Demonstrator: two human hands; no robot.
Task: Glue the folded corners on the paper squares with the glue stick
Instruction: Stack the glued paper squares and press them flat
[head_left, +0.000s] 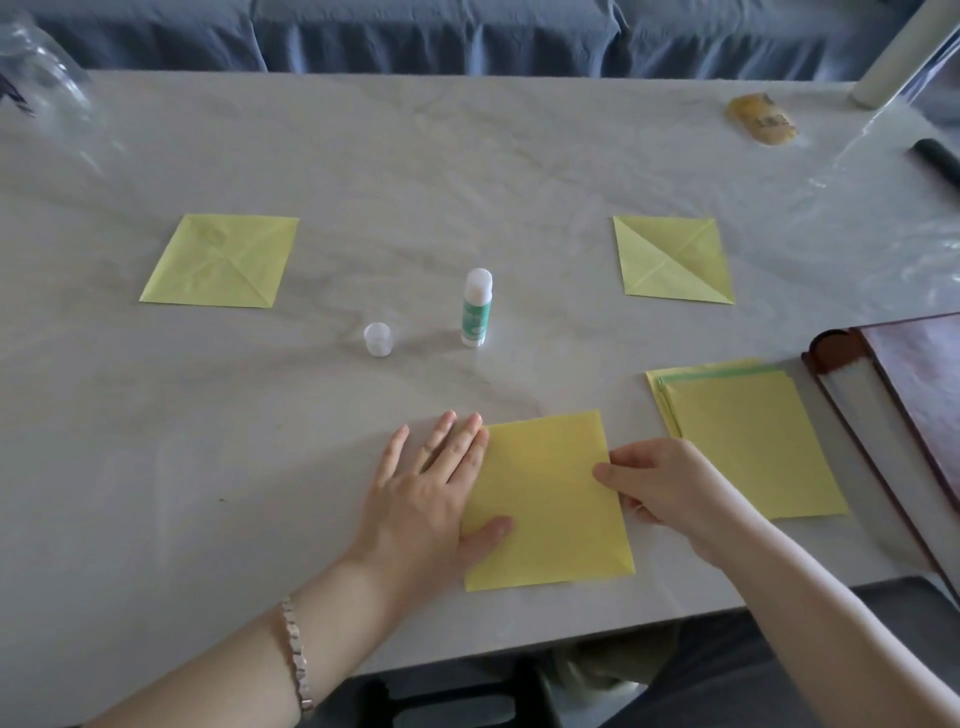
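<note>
Head cam, the only view: the sheet (545, 499) you're working on is a plain yellow square lying flat at the near edge of the table (208, 415), right in front of you, slightly turned. I can't see any folds on it.

Your left hand (431, 493) is flat with fingers straight. The thumb presses on the sheet's left side and the fingertips sit along its upper left edge. Your right hand (670, 488) pinches the sheet's right edge, thumb on top and the other fingers curled in below it. There's a bracelet (297, 654) on your left wrist.

The glue stick (476, 307) stands upright mid-table, well apart from the sheet. It has a green-and-white body and the white glue tip is showing. Its clear cap (377, 339) stands near it to the left, mouth up I think, but it's too small to be sure.

Two squares with corners folded into the middle lie further back, the left square (221, 261) and the right square (672, 261). The right one has a flap lifting a bit.

A stack (753, 441) of yellow sheets sits just right of your right hand, with a bit of green showing at its top edge. Beside that is a wooden board (909, 395).

A clear plastic bag (41, 78) is at the far left corner, can't tell what's in it.
</note>
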